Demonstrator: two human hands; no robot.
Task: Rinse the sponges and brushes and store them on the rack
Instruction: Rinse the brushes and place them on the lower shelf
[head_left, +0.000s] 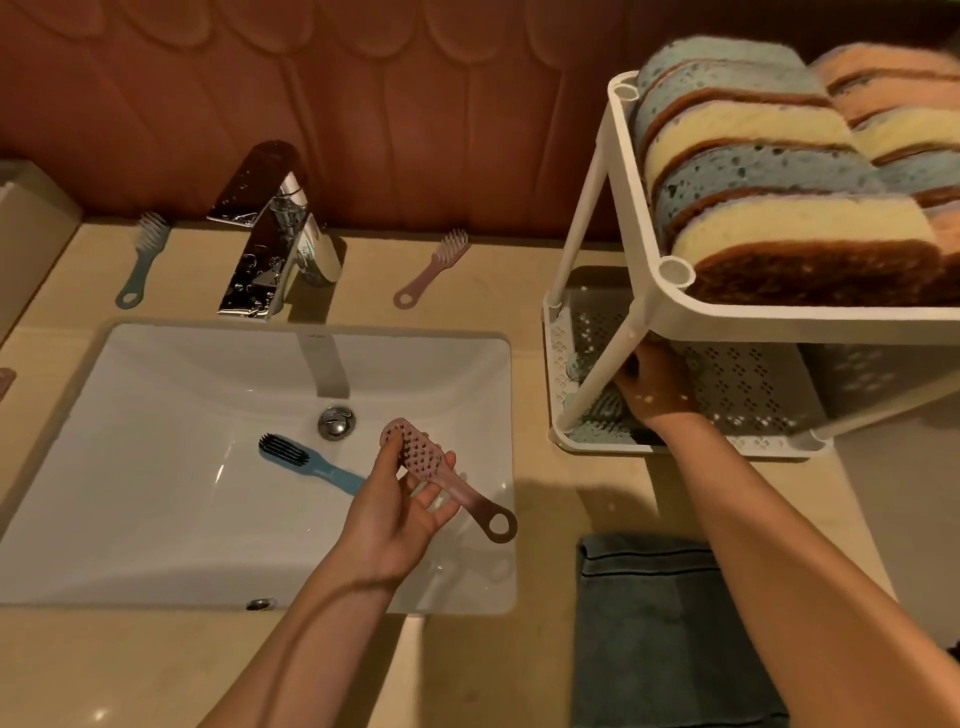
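Left grip (395, 519): grasping the pink plastic brush with ring-ended handle (441, 470). Thumb and fingertips are on the head and the handle lies across the fingers. Bristle side faces up. The brush is held above the front right part of the white rectangular basin (156, 467), ring end toward the basin's right rim.

Right grip (657, 389): inside the lower tier of the white two-tier plastic rack (639, 218). Its fingers are hidden behind a post, so cannot tell if it is grasping.

Upper tier: blue, yellow and orange sponges with brown backs (753, 171), packed on edge.

In basin: blue brush with dark bristles (306, 460), lying beside the drain plug (336, 422).

Behind basin: chrome tap (275, 234), flanked by a small blue brush (143, 254) and a small pink brush (434, 267).

Dark green towel (660, 623) lies at the front of the beige tabletop (571, 519). A bare strip separates basin and rack.
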